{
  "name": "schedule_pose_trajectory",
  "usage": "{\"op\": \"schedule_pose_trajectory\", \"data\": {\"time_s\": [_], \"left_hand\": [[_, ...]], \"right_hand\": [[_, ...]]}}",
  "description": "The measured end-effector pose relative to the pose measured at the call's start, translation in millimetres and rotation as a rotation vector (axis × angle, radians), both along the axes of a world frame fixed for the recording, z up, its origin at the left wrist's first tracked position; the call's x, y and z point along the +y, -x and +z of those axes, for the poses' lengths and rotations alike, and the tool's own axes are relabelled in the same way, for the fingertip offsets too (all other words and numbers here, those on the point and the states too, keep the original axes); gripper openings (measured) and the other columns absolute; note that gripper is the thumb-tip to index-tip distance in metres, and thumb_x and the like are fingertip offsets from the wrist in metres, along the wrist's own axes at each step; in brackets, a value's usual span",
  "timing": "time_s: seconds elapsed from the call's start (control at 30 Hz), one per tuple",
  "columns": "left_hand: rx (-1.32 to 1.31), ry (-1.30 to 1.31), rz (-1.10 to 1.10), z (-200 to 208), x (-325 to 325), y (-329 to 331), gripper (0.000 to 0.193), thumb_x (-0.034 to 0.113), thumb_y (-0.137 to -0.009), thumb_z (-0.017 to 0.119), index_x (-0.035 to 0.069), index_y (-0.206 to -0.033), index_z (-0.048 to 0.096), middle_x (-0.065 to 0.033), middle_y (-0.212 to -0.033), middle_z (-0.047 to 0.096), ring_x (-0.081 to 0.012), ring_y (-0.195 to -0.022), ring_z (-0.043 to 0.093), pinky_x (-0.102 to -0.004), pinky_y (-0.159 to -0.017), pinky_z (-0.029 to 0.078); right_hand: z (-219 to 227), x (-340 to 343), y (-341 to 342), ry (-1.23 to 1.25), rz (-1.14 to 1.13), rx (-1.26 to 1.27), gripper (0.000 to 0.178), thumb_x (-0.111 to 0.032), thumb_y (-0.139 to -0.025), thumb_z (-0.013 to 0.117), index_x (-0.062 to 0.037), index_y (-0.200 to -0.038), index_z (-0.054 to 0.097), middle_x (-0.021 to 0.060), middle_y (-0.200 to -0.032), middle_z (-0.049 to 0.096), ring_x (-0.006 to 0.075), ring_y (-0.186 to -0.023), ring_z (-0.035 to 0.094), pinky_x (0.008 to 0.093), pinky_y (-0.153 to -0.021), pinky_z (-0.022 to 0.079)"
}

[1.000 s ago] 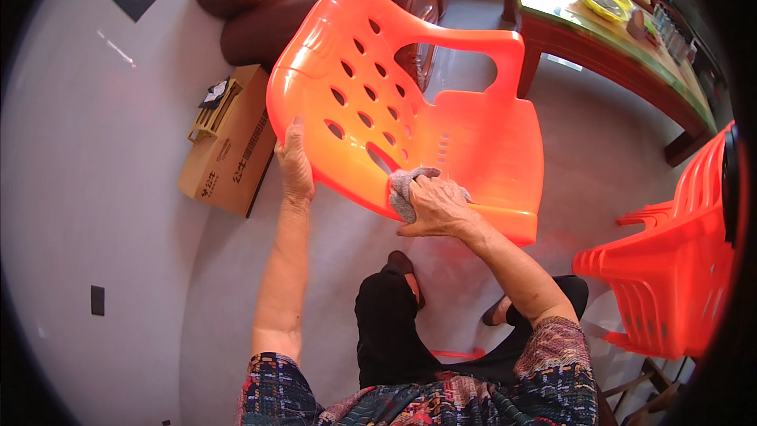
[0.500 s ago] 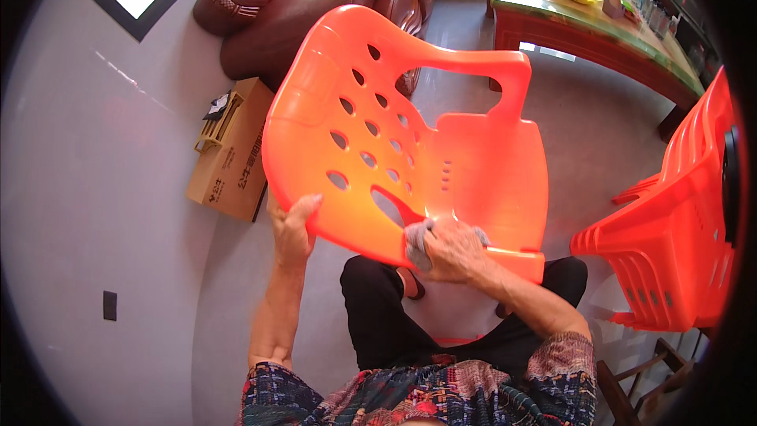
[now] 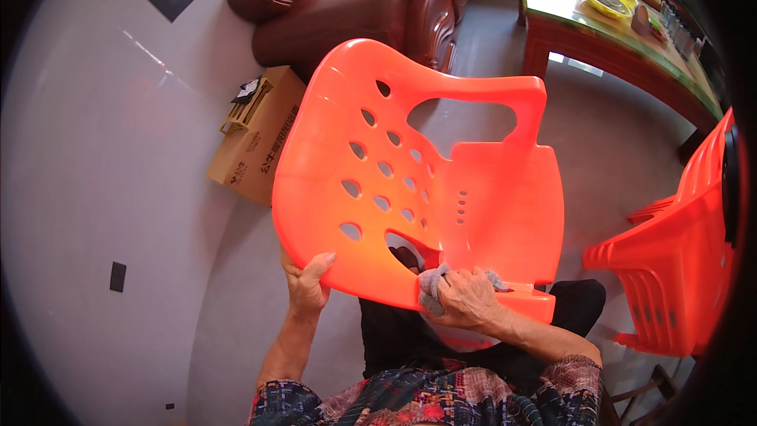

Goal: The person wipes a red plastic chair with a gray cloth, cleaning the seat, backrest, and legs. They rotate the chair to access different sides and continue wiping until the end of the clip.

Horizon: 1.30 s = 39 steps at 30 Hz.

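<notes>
An orange plastic armchair (image 3: pixel 311 181) with teardrop holes in its backrest is tilted in front of me, its back toward the left. My left hand (image 3: pixel 307 288) grips the backrest's near edge, thumb on the front face and fingers hidden behind. A grey cloth (image 3: pixel 431 292) is bunched in my right hand (image 3: pixel 469 297), which is closed around it at the near armrest. Parts of the cloth stick out on both sides of that hand. Its fingertips are partly hidden against the chair.
Several stacked orange chairs (image 3: pixel 658 268) stand at the right, a dark round object on them. Beyond my left hand is a cardboard box (image 3: pixel 276 110) against the wall. A brown leather sofa (image 3: pixel 339 20) and a wooden table (image 3: pixel 544 8) bearing yellow baskets (image 3: pixel 609 1) are at the back.
The chair has come down and nearer to me, both hands moving with it. My right hand still has the cloth at the near armrest. The view has shifted slightly.
</notes>
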<state>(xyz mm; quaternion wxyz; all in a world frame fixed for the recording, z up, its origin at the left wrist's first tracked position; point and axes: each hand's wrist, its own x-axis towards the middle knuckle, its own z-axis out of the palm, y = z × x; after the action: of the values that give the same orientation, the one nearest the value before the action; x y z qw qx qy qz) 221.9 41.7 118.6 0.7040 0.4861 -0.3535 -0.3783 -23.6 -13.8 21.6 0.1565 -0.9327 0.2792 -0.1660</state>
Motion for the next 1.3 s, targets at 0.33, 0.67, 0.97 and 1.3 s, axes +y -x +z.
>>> {"op": "schedule_pose_trajectory", "data": {"time_s": [0.33, 0.67, 0.97, 1.3], "left_hand": [[-0.057, -0.024, -0.069, -9.9, 9.5, -9.4, 0.049, -0.005, -0.084, 0.053, 0.003, -0.131, 0.043, -0.0095, -0.118, 0.057, -0.0193, -0.107, 0.057, -0.0335, -0.09, 0.049], [-0.351, -0.184, -0.107, 63.4, -56.0, -63.9, 0.068, 0.043, -0.1, 0.038, -0.003, -0.146, 0.02, -0.0157, -0.147, 0.033, -0.0237, -0.135, 0.033, -0.0371, -0.111, 0.028], [-0.5, -0.326, -0.145, 68.1, -63.0, -59.6, 0.078, 0.003, -0.079, 0.066, -0.003, -0.144, 0.023, -0.0147, -0.139, 0.041, -0.0194, -0.124, 0.044, -0.034, -0.102, 0.039], [-0.408, -0.273, -0.114, 67.8, -66.8, -52.5, 0.079, -0.003, -0.072, 0.054, -0.003, -0.145, 0.023, -0.0155, -0.138, 0.043, -0.0233, -0.126, 0.045, -0.0382, -0.104, 0.038]], "right_hand": [[18.7, -6.6, 1.1, -0.121, 0.077, 0.098, 0.051, -0.048, -0.075, 0.069, -0.0023, -0.096, 0.062, 0.0158, -0.089, 0.059, 0.0302, -0.082, 0.059, 0.0421, -0.067, 0.043], [90.4, -80.7, -138.5, 0.007, 0.074, -0.735, 0.049, -0.034, -0.077, 0.064, -0.0072, -0.117, 0.056, 0.0165, -0.132, 0.042, 0.0374, -0.118, 0.041, 0.0464, -0.092, 0.036], [105.6, -198.2, -246.0, 0.325, -0.015, -0.839, 0.03, -0.027, -0.081, 0.059, -0.0119, -0.106, 0.065, 0.0026, -0.119, 0.06, 0.0269, -0.113, 0.05, 0.0393, -0.088, 0.033], [-10.7, -338.2, -198.6, 0.419, -0.839, -0.617, 0.035, -0.034, -0.092, 0.05, -0.0015, -0.094, 0.064, 0.0131, -0.107, 0.064, 0.032, -0.114, 0.051, 0.0458, -0.089, 0.039]]}}
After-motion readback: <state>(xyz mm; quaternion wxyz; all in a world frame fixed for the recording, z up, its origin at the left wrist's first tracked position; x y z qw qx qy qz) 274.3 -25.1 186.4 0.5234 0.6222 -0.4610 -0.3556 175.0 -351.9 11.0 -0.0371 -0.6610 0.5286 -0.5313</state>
